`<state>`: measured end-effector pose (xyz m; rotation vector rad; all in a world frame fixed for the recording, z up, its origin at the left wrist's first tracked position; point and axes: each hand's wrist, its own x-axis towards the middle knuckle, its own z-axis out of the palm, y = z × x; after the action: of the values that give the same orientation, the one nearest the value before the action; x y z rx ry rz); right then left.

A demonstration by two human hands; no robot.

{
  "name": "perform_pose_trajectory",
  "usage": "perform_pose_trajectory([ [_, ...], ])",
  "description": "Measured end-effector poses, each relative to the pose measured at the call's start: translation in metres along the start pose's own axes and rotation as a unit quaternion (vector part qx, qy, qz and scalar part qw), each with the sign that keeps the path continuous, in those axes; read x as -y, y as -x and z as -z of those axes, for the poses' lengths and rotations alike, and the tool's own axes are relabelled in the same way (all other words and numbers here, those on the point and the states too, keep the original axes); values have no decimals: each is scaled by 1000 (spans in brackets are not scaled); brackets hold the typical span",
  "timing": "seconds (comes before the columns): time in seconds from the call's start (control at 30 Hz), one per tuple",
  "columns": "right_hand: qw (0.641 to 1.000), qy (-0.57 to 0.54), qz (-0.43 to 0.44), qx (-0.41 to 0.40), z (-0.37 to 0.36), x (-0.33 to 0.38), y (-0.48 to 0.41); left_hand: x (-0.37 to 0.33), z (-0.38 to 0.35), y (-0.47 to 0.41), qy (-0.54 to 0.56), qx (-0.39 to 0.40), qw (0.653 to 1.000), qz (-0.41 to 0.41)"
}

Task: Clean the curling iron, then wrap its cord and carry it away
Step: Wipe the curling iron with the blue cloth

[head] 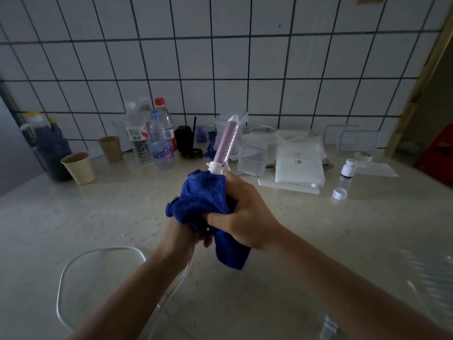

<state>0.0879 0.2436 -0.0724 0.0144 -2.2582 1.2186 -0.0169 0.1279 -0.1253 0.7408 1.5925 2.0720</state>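
Right now the iron [225, 141] stands tilted above the desk [318, 241], its pink barrel pointing up and away toward the wall [245, 57] and its lower part buried in a blue cloth [203, 195]. The right grip [245, 212] is closed round the cloth, squeezing it against the handle just below the white collar. The left grip [181, 239] sits lower, fingers curled round what looks like the butt of the handle, though the cloth hides most of that contact. From under it the cord [107, 248] drops to the desk and lies in one loose loop at the near left; the plug is not in view. By its look the iron is light and rigid, with a hard plastic handle and a smooth barrel, so it should take a firm squeeze without harm. The barrel would likely slip in bare fingers, and the cloth gives better purchase for wiping along it. The handle is the sound place to hold, as the lower grip does, leaving the barrel free for the cloth to travel up. A ridged strip along the barrel's right side, perhaps a clamp, seems the one delicate part. The cord looks thin, soft and springy and will probably want to uncoil, so wrapping calls for one grip steady on the handle while the other lays snug turns. Bottles [160, 143], cups [78, 168] and boxes [252, 158] crowd the far edge, well apart from the work.
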Motion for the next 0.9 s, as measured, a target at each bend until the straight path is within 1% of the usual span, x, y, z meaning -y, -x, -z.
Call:
perform_pose_trajectory([
  [0.07, 998, 19, 30, -52, 0, 0, 0, -1, 2, -2, 42, 2, 999, 30],
  [0.17, 986, 18, 32, -163, 13, -1, -5, -3, 7, 2, 84, 75, 988, 101],
  [0.2, 982, 32, 27, -186, 15, -2, -5, -4, 6, 3, 94, 85, 985, 116],
  [0.23, 980, 50, 20, -190, 13, -2, -5, -3, 4, 4, 104, 82, 983, 127],
  [0.27, 984, 60, 12, -170, 8, -3, -2, -1, 1, 4, 111, 69, 982, 136],
  [0.3, 990, 54, 0, -131, 2, -3, 1, 0, -3, 4, 118, 49, 981, 146],
  [0.37, 999, 29, -21, -24, -9, -3, 5, 3, -7, 5, 158, -12, 973, 165],
  [0.4, 999, 40, -20, 17, -10, -2, 4, 4, -7, 5, 176, -29, 970, 168],
  [0.43, 997, 58, -13, 41, -8, -2, 2, 3, -7, 6, 183, -20, 970, 162],
  [0.5, 996, 74, 3, 40, 2, -2, -4, 0, -7, 7, 193, 25, 972, 135],
  [0.53, 997, 75, 11, 16, 7, -2, -6, -2, -7, 6, 198, 37, 970, 134],
  [0.6, 996, 69, 23, -58, 13, -4, -7, -2, -8, 3, 204, 52, 966, 150],
  [0.67, 992, 41, 11, -117, 14, -9, -8, 1, -7, 4, 212, 68, 962, 156],
  [0.73, 989, 32, 4, -148, 12, -12, -7, 2, -6, 3, 222, 68, 960, 159],
  [0.77, 988, 44, 1, -150, 11, -13, -7, 5, -3, 2, 222, 60, 961, 155],
  [0.8, 990, 53, -6, -131, 11, -14, -7, 6, -4, 2, 215, 47, 964, 146],
  [0.83, 994, 53, -21, -88, 8, -14, -6, 8, -3, 2, 207, 26, 968, 137],
  [0.9, 997, 42, -53, 29, 1, -9, -4, 17, 1, 1, 198, -27, 972, 126],
])
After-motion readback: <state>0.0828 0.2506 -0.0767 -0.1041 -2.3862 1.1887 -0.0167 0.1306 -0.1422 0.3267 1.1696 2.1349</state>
